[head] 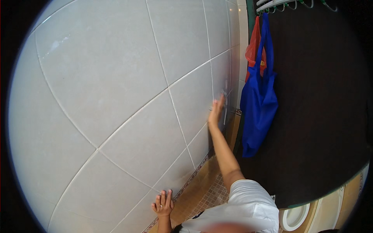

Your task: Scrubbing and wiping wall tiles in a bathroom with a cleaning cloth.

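Observation:
Flat against the white wall tiles (128,122), my left hand (163,204) rests low on the wall with its fingers spread and a ring on one of them. My right arm stretches out to the far end of the same wall. There my right hand (216,112) is blurred, with its fingers extended at the tiles. A pale streak or thin whitish thing shows just beside its fingers; whether the hand holds it is unclear. Wet-looking shiny marks (56,44) lie on a tile at the upper left.
A blue cloth bag (259,113) and a red plastic bag (253,52) hang from a white hook rack (274,4) on a dark door-like panel (317,102). A patterned border (189,176) runs above tan lower tiles. Small floor tiles (214,192) and a white toilet seat (295,217) appear below.

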